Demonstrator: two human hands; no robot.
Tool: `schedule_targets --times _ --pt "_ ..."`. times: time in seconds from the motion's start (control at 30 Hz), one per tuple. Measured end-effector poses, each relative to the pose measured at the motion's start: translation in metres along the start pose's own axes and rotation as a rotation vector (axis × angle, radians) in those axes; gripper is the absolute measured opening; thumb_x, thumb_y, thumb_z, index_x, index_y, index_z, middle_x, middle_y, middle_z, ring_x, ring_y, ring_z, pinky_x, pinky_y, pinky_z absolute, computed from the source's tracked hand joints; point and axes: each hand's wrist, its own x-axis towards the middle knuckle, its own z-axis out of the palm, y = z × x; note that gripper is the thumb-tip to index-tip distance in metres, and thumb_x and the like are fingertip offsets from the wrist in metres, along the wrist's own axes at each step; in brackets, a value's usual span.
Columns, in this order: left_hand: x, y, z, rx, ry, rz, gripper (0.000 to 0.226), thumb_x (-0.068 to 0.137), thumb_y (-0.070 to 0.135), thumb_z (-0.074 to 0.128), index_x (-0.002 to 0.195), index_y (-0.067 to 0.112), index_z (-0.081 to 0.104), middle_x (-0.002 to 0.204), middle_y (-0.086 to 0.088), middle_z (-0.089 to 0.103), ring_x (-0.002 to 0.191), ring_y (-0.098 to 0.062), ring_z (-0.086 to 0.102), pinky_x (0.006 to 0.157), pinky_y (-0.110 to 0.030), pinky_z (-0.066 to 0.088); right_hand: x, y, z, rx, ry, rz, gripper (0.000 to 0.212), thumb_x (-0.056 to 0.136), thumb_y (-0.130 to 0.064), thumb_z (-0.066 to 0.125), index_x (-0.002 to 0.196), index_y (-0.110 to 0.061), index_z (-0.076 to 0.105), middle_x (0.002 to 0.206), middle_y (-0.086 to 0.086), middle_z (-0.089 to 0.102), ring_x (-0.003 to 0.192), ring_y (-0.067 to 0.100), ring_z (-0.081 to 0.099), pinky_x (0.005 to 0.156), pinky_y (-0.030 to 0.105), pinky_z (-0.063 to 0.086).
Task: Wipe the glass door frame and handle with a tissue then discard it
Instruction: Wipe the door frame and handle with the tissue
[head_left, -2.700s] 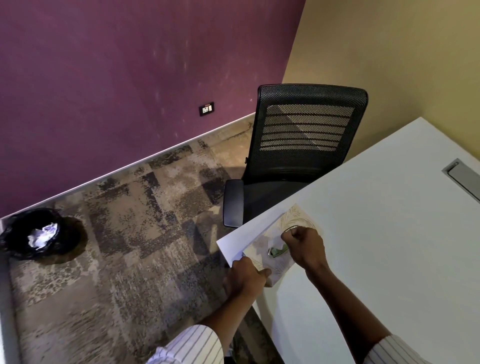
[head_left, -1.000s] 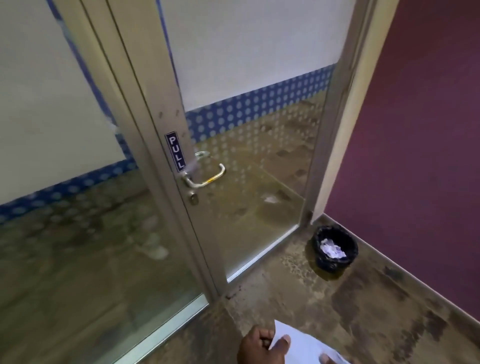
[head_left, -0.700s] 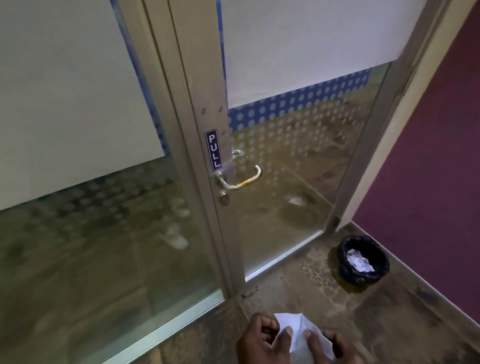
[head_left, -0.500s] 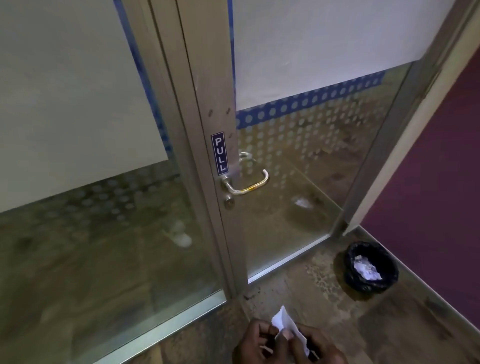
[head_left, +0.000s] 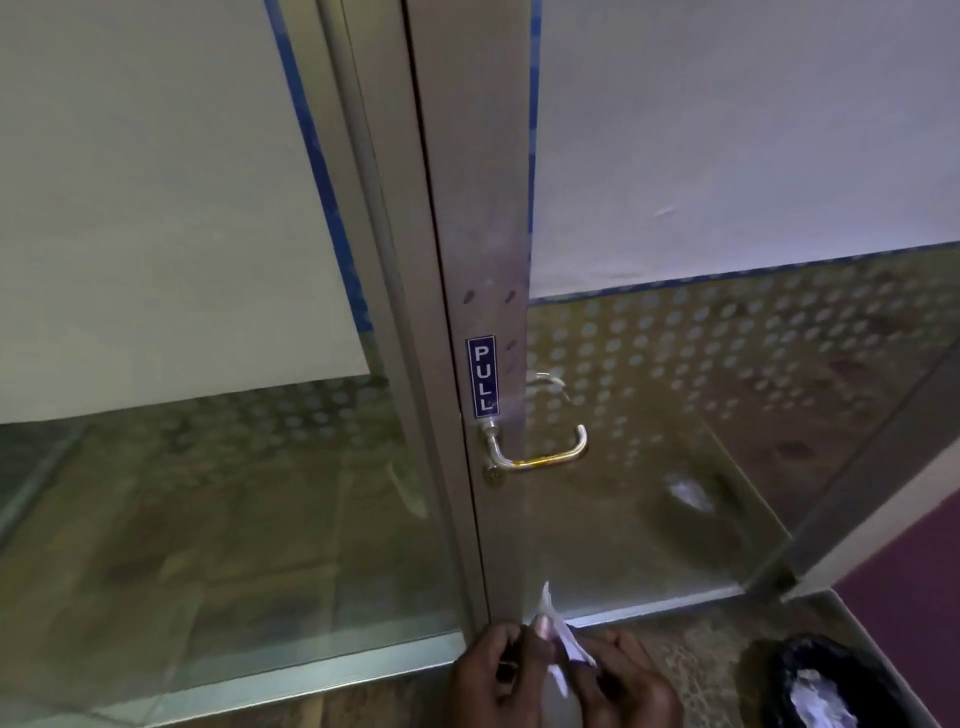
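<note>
While both hands (head_left: 566, 670) pinched the tissue (head_left: 563, 647) low before the door frame (head_left: 483, 218), folding it into a firm pad would have helped wipe the handle (head_left: 540, 454).

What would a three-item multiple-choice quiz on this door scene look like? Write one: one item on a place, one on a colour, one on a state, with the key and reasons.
1. Where is the bin?
A. On the floor at lower right
B. Left of the door frame
C. Hanging from the handle

2. What colour is the PULL sticker?
A. Red with black letters
B. Blue with white letters
C. Plain yellow

3. What is the tissue doing?
A. Pressed on the handle
B. Lying in the bin
C. Held between both hands, low, off the door

Key: A, the black bin sits in the bottom right corner by the purple wall. B, white letters on a blue strip on the door frame. C, the left hand and right hand grip it together below the handle.
</note>
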Motion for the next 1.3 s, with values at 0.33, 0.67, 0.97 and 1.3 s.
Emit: schedule_targets --times 0.33,0.67,0.97,1.3 --pt "0.076 0.056 -0.024 0.295 0.363 0.647 0.013 0.095 0.031 0.079 0.101 0.019 0.078 0.117 0.009 0.079 0.112 -0.012 0.078 0.095 -0.034 0.063 0.136 -0.065 0.010 0.498 -0.031 0.212 0.025 0.086 -0.011 0.086 0.087 -0.036 0.080 0.085 0.000 0.080 0.076 0.020 0.074 0.076 0.042 0.061" --pt "0.172 0.089 -0.062 0.790 0.370 0.897 0.089 0.102 0.042 0.068 0.174 0.004 0.032 0.188 -0.017 0.008 0.177 -0.036 0.009 0.136 -0.053 0.034 0.214 -0.156 0.086 0.456 0.158 -0.240 0.027 0.085 0.001 0.084 0.097 -0.023 0.080 0.096 -0.002 0.071 0.087 0.009 0.070 0.071 0.029 0.061" --pt "0.218 0.068 -0.076 0.889 0.359 0.999 0.123 0.088 0.039 0.079 0.179 0.008 0.003 0.188 -0.020 -0.003 0.177 -0.034 -0.007 0.142 -0.047 0.011 0.216 -0.160 0.121 0.255 0.165 -0.577 0.030 0.080 0.017 0.076 0.097 -0.007 0.082 0.099 0.005 0.069 0.095 0.016 0.070 0.078 0.024 0.054" --pt "0.229 0.065 -0.070 0.883 0.382 1.033 0.121 0.091 0.043 0.074 0.179 0.008 -0.001 0.188 -0.018 -0.009 0.177 -0.033 -0.011 0.145 -0.041 -0.007 0.242 -0.176 0.103 0.333 0.287 -0.510 0.019 0.087 0.012 0.080 0.092 -0.006 0.078 0.093 0.008 0.069 0.086 0.023 0.069 0.068 0.040 0.057"
